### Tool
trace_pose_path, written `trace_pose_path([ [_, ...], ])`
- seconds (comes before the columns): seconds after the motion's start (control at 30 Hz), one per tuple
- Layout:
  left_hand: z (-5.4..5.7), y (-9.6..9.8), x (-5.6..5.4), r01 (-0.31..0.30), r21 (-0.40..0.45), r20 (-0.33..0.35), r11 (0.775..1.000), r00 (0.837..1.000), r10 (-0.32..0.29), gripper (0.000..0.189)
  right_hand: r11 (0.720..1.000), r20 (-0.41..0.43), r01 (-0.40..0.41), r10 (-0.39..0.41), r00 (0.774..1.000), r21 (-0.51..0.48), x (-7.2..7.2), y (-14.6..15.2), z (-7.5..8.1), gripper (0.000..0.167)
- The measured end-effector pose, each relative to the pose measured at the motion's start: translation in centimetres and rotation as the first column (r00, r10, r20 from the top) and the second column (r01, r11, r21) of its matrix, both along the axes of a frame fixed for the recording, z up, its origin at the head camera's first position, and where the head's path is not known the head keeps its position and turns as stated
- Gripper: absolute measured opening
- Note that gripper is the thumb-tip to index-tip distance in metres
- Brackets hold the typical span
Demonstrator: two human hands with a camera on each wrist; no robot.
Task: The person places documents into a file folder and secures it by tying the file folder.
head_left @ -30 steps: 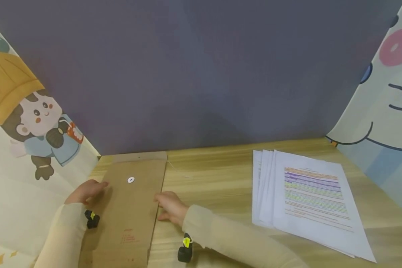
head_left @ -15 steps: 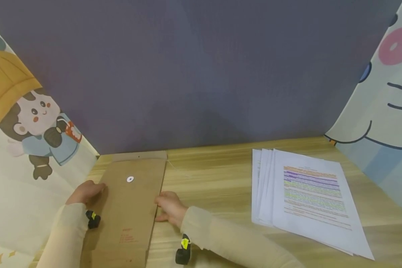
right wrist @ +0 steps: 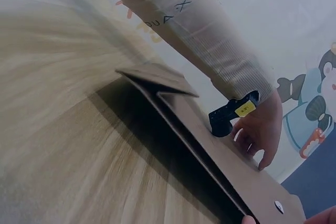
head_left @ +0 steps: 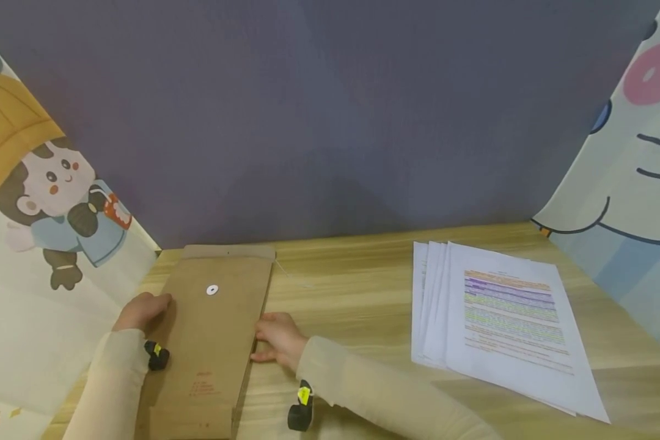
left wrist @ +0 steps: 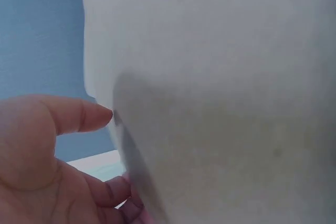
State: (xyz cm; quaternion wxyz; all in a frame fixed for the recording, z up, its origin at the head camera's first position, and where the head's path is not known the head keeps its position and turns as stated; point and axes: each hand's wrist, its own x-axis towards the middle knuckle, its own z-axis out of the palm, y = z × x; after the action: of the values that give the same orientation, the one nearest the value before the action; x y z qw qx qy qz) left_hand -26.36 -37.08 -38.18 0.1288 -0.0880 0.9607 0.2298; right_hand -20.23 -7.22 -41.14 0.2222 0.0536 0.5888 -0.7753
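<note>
One envelope (head_left: pixel 214 336), near end (head_left: pixel 191 420) farther left

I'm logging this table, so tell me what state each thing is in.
Envelope: held, partly raised off the table
Far flap: unfolded
Button: no string wound round it
String: loose
Papers: fanned stack, topmost highlighted
Left hand: holding envelope edge
Right hand: holding opposite edge
</note>
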Motion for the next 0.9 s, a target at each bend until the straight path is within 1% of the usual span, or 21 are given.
trace_pose_path([
  [0.1, -0.1, -0.1, 0.1, 0.003, 0.006, 0.007, 1.0, 1.0, -0.003, 0.069, 1.0, 0.029, -0.012, 0.012, 0.999, -0.003, 0.0, 0.2, -0.1, 0.054],
  [0.2, -0.1, -0.2, -0.1, 0.012, 0.006, 0.002, 1.0, 1.0, -0.012, 0.068, 1.0, 0.051, -0.024, 0.024, 0.998, -0.004, -0.1, 0.2, -0.2, 0.05],
  [0.33, 0.0, -0.3, -0.6, 0.016, 0.029, -0.045, 0.999, 0.999, -0.015, 0.059, 0.999, 0.057, -0.044, 0.045, 0.997, -0.006, -0.3, 0.3, -0.3, 0.043],
  [0.43, -0.1, -0.3, -0.7, 0.007, 0.076, -0.08, 0.997, 0.997, -0.001, 0.045, 0.998, 0.051, -0.067, 0.067, 0.996, -0.007, -0.2, 0.4, -0.4, 0.041],
  [0.5, 0.0, -0.1, -0.7, 0.005, 0.112, -0.087, 0.994, 0.996, 0.005, 0.038, 0.997, 0.051, -0.079, 0.08, 0.995, -0.008, -0.1, 0.5, -0.6, 0.043],
  [0.63, 0.2, 0.4, -0.7, 0.013, 0.167, -0.087, 0.986, 0.996, 0.001, 0.039, 0.995, 0.051, -0.101, 0.101, 0.994, -0.005, 0.0, 0.6, -1.0, 0.05],
  [0.7, 0.5, 0.7, -0.7, 0.026, 0.181, -0.094, 0.983, 0.996, -0.009, 0.037, 0.993, 0.042, -0.121, 0.121, 0.992, -0.001, 0.0, 0.8, -1.2, 0.043],
  [0.77, 0.8, 1.0, -0.8, 0.044, 0.181, -0.11, 0.983, 0.994, -0.024, 0.035, 0.99, 0.033, -0.138, 0.138, 0.99, -0.001, 0.1, 0.9, -1.3, 0.031],
  [0.83, 1.0, 1.5, -0.9, 0.075, 0.17, -0.127, 0.983, 0.99, -0.053, 0.033, 0.988, 0.026, -0.153, 0.153, 0.988, 0.002, 0.2, 1.1, -1.3, 0.018],
  [0.9, 1.2, 2.0, -1.0, 0.106, 0.152, -0.149, 0.983, 0.985, -0.083, 0.033, 0.987, 0.025, -0.158, 0.158, 0.987, 0.002, 0.3, 1.4, -1.4, 0.013],
])
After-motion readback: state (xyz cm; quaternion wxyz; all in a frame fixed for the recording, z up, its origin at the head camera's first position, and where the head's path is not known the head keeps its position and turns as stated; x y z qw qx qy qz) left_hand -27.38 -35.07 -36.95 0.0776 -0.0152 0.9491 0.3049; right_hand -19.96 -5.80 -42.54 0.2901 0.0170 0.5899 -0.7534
